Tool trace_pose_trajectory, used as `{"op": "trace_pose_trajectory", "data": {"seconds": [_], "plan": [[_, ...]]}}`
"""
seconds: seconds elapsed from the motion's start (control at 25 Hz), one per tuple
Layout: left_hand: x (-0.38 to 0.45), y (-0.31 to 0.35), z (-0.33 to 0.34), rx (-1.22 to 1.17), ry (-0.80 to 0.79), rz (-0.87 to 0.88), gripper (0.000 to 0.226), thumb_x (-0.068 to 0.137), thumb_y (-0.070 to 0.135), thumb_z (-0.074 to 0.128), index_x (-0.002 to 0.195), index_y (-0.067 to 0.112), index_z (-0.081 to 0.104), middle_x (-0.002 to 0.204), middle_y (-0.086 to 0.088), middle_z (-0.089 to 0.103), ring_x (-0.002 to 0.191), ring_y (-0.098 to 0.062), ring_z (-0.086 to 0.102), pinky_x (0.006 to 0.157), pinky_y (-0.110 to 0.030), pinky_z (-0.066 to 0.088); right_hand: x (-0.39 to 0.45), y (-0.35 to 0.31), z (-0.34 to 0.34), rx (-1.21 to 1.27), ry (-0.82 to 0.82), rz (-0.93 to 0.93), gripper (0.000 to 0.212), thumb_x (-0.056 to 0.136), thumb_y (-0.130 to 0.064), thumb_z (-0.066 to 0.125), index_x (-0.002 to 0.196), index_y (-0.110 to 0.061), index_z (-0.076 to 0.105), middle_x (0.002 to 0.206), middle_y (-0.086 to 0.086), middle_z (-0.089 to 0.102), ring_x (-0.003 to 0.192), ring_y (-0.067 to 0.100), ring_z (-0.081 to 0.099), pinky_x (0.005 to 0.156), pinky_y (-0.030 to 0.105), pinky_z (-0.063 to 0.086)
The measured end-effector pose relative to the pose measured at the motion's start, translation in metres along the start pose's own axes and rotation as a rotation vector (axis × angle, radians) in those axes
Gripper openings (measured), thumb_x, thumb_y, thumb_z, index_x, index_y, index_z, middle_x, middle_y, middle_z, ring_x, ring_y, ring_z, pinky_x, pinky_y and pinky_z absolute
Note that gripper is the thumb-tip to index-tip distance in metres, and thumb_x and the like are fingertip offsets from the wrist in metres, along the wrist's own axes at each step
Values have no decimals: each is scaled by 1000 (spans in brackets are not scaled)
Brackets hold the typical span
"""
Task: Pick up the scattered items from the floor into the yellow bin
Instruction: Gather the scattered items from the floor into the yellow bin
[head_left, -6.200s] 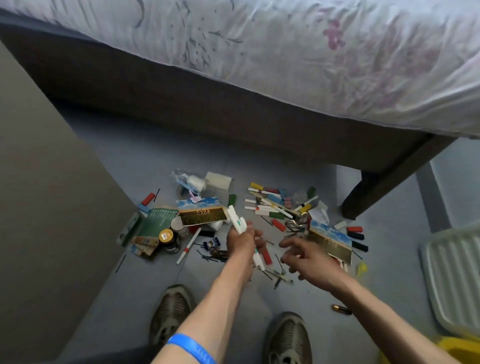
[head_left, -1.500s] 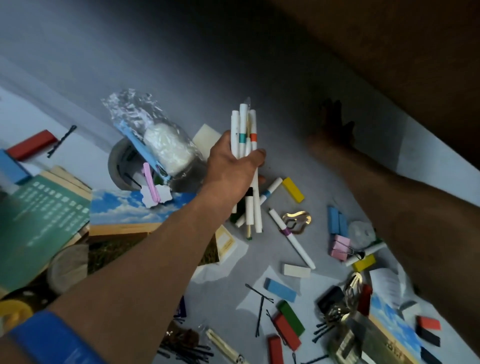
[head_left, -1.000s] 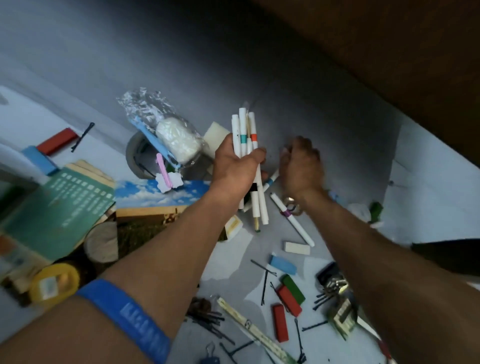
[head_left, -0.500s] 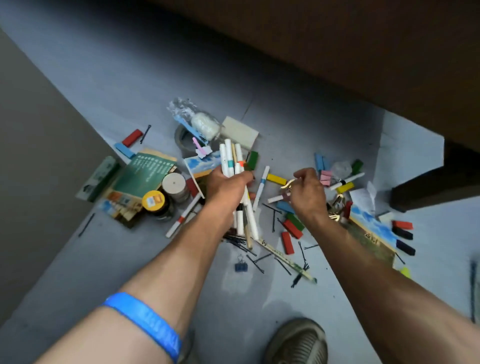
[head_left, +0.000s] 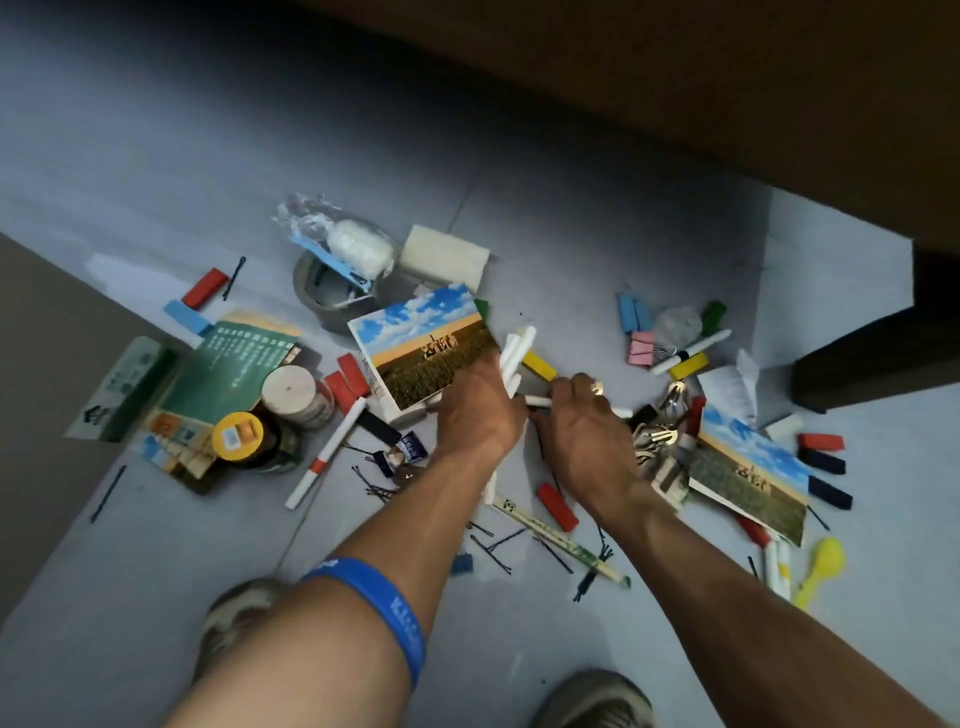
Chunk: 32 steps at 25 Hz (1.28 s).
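Note:
My left hand (head_left: 478, 410) grips a bundle of white markers (head_left: 517, 348) over the middle of the floor clutter. Right beside it, my right hand (head_left: 587, 431) has its fingers curled on a white marker (head_left: 537, 400) lying on the floor, and something gold shows between its fingers. Around them lie coloured blocks such as a red block (head_left: 557, 506), another white marker with a red band (head_left: 327, 454), black hairpins (head_left: 491, 545) and picture cards (head_left: 423, 345). The yellow bin is out of view.
A tape roll (head_left: 324, 299) with a plastic bag on it, a sponge (head_left: 444, 254), a green booklet (head_left: 228, 364) and jars (head_left: 241, 439) lie at the left. A dark bed frame (head_left: 675, 78) crosses the top; its leg (head_left: 878, 358) stands at the right. My shoes (head_left: 592, 699) are below.
My left hand with the marker bundle has come down closer to the floor. My right hand has moved left to meet it and closed on a white marker. The view has shifted.

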<state>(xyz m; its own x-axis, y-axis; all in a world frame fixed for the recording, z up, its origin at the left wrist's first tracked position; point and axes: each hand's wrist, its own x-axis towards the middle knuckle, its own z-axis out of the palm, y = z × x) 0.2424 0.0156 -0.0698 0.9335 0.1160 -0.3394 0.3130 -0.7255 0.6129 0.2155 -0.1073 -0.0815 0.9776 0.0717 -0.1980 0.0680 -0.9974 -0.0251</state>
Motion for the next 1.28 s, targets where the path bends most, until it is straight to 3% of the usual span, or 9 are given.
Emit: {"op": "trace_pose_trajectory", "data": {"seconds": [0.12,0.2,0.32,0.44,0.6,0.72,0.92,1.08,1.28], "plan": [[-4,-7,0,78,-70,18,40,76,12,75,112,17,58,103,-8,66,94,-28,65,64,-27,42,-1,-12,-7,-158,-74,-44,28,102,-17,30,125,-5,41,118,12,51,92,31,65,64,39,48],[-8,-7,-4,48,-116,-47,37,73,13,78,106,16,61,96,-5,66,83,-22,64,60,-24,44,-3,-14,-14,-117,-106,-24,30,104,-21,30,126,-5,41,118,12,55,93,32,65,67,39,48],[-10,0,-14,-383,-225,-282,23,71,11,79,88,15,65,79,-1,69,64,-15,67,52,-26,55,3,-6,-31,477,-102,187,29,104,-33,35,111,-7,48,106,15,60,92,34,61,75,40,47],[-20,18,-40,-753,-245,-439,19,69,8,75,87,9,68,63,-7,71,52,-19,68,54,-33,57,3,1,-64,1088,-201,409,27,103,-36,37,101,-14,53,87,6,58,74,20,55,62,35,45],[-62,69,-80,-933,-343,-418,19,73,8,74,89,3,66,58,-9,69,47,-20,66,46,-27,52,-22,6,-126,1424,-293,449,23,104,-26,41,94,-15,58,59,-1,44,48,10,37,44,24,33],[-90,117,-100,-1007,-442,-314,31,75,8,74,104,-2,67,79,-17,73,68,-28,71,62,-38,60,-44,31,-191,1452,-324,416,22,102,-23,45,87,-12,54,53,-1,40,40,8,32,40,20,28],[-175,235,-119,-1039,-571,-129,21,81,6,62,101,-1,63,64,-11,63,52,-20,62,53,-31,53,-124,106,-323,1186,-181,352,22,101,-23,43,82,-14,50,56,1,41,36,8,35,38,21,28],[-237,311,-107,-1009,-759,-20,28,80,6,58,106,-4,62,86,-20,62,74,-31,63,80,-49,55,-202,162,-381,1229,-26,421,23,100,-18,42,79,-15,48,52,-1,41,37,8,33,38,21,29],[-322,383,-82,-716,-903,194,10,81,7,60,90,5,63,64,-8,61,48,-17,58,50,-23,50,-311,219,-390,1379,293,568,24,101,-20,40,79,-16,47,48,-3,40,38,8,30,39,21,26]]}}
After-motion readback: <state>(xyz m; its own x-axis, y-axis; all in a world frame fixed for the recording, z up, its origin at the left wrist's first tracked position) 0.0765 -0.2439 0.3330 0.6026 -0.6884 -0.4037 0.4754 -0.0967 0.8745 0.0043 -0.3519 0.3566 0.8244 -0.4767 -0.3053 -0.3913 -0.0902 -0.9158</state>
